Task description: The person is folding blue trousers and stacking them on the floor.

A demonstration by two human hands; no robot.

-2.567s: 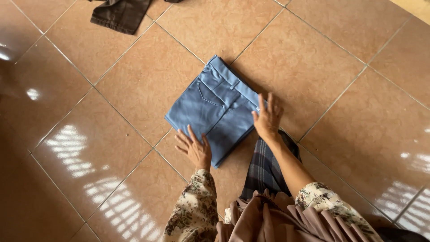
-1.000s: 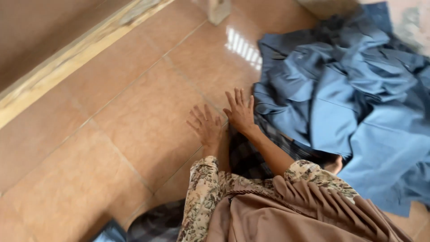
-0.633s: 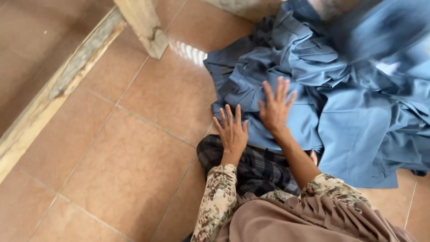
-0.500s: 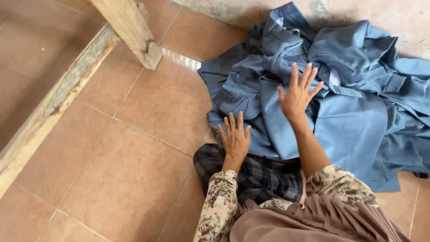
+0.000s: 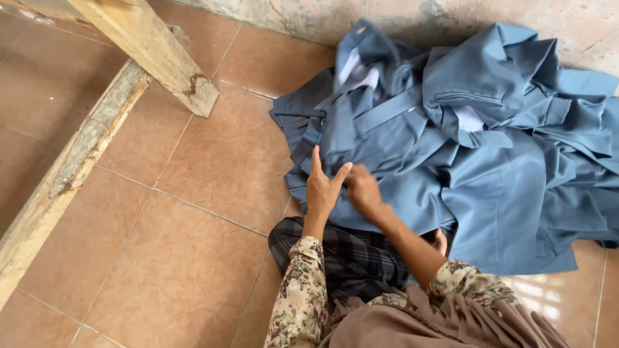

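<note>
A heap of crumpled blue garments [image 5: 477, 148] lies on the brown tiled floor [image 5: 193, 212] against the wall. My left hand [image 5: 322, 187] rests at the heap's near left edge, fingers spread and pointing up, holding nothing. My right hand [image 5: 362, 188] is right beside it, slightly blurred, with its fingers curled down into the blue cloth. Both forearms wear floral-patterned sleeves [image 5: 298, 296].
A slanted wooden post [image 5: 148, 51] meets the floor at upper left, and a worn wooden beam [image 5: 71, 174] runs along the left side. A stained wall [image 5: 290, 16] borders the top. Dark plaid cloth [image 5: 348, 258] covers my lap.
The view swung from folded blue trousers to the heap. My right hand drew back from lying flat on the heap and curled next to my left hand.
</note>
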